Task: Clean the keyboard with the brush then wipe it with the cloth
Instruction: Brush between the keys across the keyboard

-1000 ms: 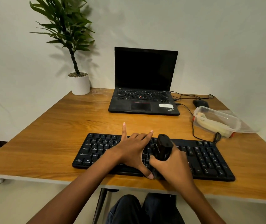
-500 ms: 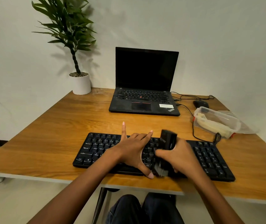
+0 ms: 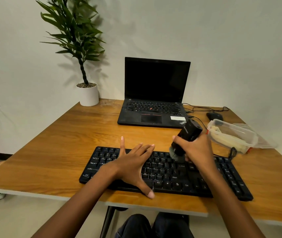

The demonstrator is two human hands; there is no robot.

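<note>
Black cylindrical brush (image 3: 187, 134), tilted, grey bristles down on the top key rows, sits inside the right hand's (image 3: 198, 149) curled fingers. Black keyboard (image 3: 171, 176) lies flat under the left hand's (image 3: 133, 164) spread fingers.

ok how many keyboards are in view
2: the keyboard at the near edge of the desk, and the one built into the laptop at the back. I see no others.

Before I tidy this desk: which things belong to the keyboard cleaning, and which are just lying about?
In use: brush, gripped by right hand; keyboard, under left hand.
Lying about: laptop, mouse, plant, box (contents unclear).
</note>
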